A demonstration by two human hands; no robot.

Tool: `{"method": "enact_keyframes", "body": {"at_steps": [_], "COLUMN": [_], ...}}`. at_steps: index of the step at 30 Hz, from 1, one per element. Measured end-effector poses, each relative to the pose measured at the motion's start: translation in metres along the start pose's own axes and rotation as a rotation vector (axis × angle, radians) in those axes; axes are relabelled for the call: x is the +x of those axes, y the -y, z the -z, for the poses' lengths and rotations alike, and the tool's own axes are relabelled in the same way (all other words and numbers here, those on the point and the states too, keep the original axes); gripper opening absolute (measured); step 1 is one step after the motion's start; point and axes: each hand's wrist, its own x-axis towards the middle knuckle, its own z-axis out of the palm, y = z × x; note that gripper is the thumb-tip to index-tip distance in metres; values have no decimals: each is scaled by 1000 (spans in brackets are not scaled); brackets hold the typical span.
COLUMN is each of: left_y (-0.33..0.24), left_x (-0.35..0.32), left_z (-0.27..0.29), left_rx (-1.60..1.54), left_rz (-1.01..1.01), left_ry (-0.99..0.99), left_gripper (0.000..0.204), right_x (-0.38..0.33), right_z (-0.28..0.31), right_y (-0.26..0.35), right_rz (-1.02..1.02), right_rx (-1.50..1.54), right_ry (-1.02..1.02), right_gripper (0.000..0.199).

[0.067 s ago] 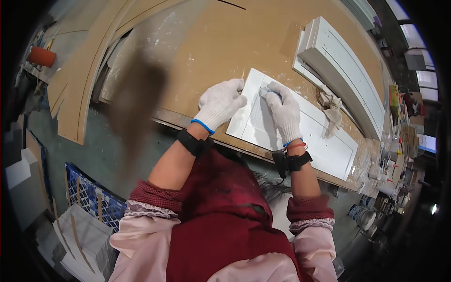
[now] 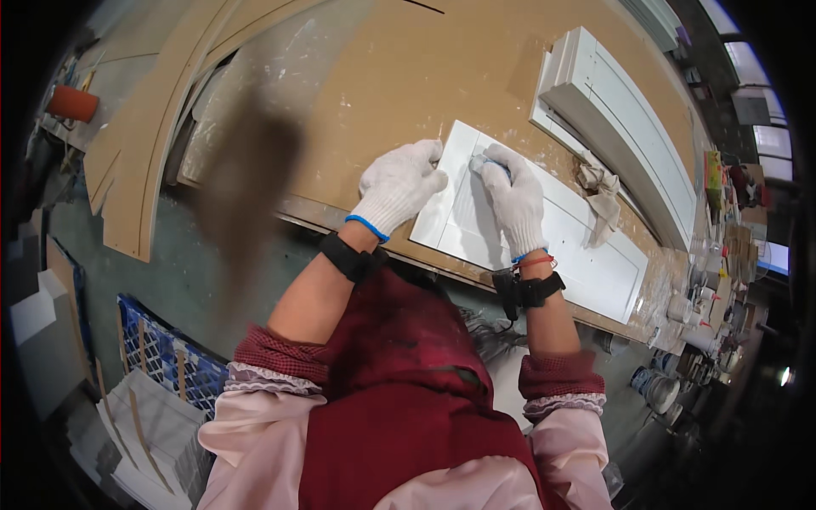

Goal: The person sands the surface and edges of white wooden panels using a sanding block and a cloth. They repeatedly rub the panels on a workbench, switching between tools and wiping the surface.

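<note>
A long white panel point(image 2: 586, 270) with a recessed centre lies flat on the brown-topped bench, slanting along its near edge. In a white knit glove, my left hand point(image 2: 401, 183) grips the panel's left end, its thumb over the top face and its fingers along the edge. My right hand point(image 2: 517, 200), gloved the same way, is closed round a small grey-blue pad point(image 2: 478, 163). It presses this pad on the panel's face near the left end, by the groove line. The fingers hide most of the pad, so its exact kind cannot be made out.
White panels point(image 2: 625, 127) are stacked at the bench's right, with a crumpled beige rag point(image 2: 602, 191) beside them. Brown boards point(image 2: 153, 161) stick out at the left. Below stand a blue plastic crate point(image 2: 174, 348) and a white stack point(image 2: 157, 429). Several tubs point(image 2: 659, 391) are at right.
Almost nothing differs. Both hands keep their places on the panel and pad; the whole view has shifted very slightly.
</note>
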Motion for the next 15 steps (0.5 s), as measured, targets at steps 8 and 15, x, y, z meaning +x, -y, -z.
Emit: {"method": "enact_keyframes", "body": {"at_steps": [8, 15], "left_y": [1, -3], "left_x": [1, 1], "left_z": [2, 5], "left_rx": [-12, -1], "left_rz": [7, 17], "left_ry": [16, 48], "left_gripper": [35, 35], "right_x": [-4, -11], "right_z": [-11, -8], "right_y": [4, -2], "right_rz": [38, 78], "right_rx": [-3, -24], "right_ry": [-30, 29], "right_gripper": [40, 40]}}
